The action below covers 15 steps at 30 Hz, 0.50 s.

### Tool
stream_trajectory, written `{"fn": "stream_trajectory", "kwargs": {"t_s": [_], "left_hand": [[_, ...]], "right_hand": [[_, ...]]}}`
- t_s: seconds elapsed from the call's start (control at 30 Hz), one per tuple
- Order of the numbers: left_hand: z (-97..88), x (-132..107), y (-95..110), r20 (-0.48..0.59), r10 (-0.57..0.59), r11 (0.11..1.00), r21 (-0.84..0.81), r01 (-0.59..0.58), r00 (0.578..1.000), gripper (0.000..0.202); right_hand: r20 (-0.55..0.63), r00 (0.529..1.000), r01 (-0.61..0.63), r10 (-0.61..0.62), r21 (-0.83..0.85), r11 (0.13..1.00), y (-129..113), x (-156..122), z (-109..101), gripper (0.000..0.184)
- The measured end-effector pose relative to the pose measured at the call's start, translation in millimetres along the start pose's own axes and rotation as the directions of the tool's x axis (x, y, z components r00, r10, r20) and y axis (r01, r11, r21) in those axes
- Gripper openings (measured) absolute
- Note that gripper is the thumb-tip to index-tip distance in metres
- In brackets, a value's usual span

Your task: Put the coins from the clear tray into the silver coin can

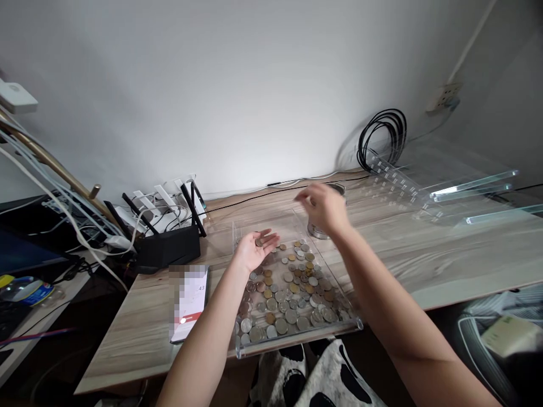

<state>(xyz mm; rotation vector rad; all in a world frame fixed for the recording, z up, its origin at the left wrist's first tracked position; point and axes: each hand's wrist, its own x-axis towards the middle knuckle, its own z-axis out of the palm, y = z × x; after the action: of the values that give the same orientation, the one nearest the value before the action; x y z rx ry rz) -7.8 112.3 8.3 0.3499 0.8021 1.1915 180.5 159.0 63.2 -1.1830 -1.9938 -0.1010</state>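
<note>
My left hand [253, 250] is palm up over the far left part of a clear acrylic tray [292, 223], its fingers stretched out. A small coin [259, 242] appears to lie in that palm. Many silver and brass-coloured coins [291, 316] are spread flat across the tray, densest towards its near edge. Beyond the tray's right side stands a round metal tin [319, 232]. My right hand [324, 208] is above it, hiding most of its opening. The right fingers are bent together and slightly blurred; whatever they pinch is hidden.
A phone [195, 297] with a lit screen lies left of the tray. Behind it are a black router [169, 249] and white antennas. Clear acrylic panels [466, 192] and a coiled black cable [382, 138] occupy the right rear. Thin cables run along the wall.
</note>
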Motion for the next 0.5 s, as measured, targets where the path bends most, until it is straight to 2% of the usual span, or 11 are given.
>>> {"fn": "stream_trajectory", "kwargs": {"t_s": [0.03, 0.1, 0.17, 0.27, 0.33, 0.4, 0.47, 0.5], "left_hand": [[-0.1, 0.1, -0.1, -0.025, 0.004, 1.0, 0.009, -0.004, 1.0, 0.025], [-0.9, 1.1, -0.4, -0.038, 0.003, 1.0, 0.025, -0.003, 0.999, 0.026], [-2.5, 2.3, -0.9, -0.012, 0.004, 0.999, 0.034, -0.004, 1.0, 0.026], [-4.6, 2.9, -1.5, 0.009, 0.01, 0.999, 0.035, -0.01, 1.0, 0.026], [-4.8, 2.2, -1.4, 0.012, 0.009, 0.999, 0.032, -0.009, 1.0, 0.028], [-3.7, 0.5, -1.1, 0.041, -0.005, 1.0, 0.02, 0.004, 0.999, 0.031], [-1.8, -2.1, -1.0, 0.084, -0.02, 1.0, -0.001, 0.02, 0.996, 0.036], [-0.7, -3.6, -1.0, 0.114, -0.025, 1.0, -0.012, 0.027, 0.993, 0.039]], "right_hand": [[-0.106, 0.991, -0.093, 0.086, -0.064, 0.994, 14.3, 4.5, -7.3, 0.021], [-0.19, 0.957, -0.249, 0.22, -0.147, 0.957, 41.5, 11.2, -16.0, 0.02], [-0.157, 0.936, -0.341, 0.315, -0.176, 0.924, 61.2, 15.3, -17.7, 0.018], [-0.035, 0.919, -0.393, 0.394, -0.179, 0.902, 72.2, 19.3, -16.4, 0.018], [-0.006, 0.922, -0.383, 0.388, -0.185, 0.905, 68.0, 20.8, -17.4, 0.018], [-0.087, 0.943, -0.332, 0.321, -0.171, 0.928, 55.0, 19.1, -19.0, 0.02], [-0.14, 0.97, -0.215, 0.2, -0.101, 0.971, 33.3, 12.6, -17.8, 0.023], [-0.093, 0.988, -0.127, 0.123, -0.035, 0.991, 19.8, 7.8, -15.3, 0.023]]}}
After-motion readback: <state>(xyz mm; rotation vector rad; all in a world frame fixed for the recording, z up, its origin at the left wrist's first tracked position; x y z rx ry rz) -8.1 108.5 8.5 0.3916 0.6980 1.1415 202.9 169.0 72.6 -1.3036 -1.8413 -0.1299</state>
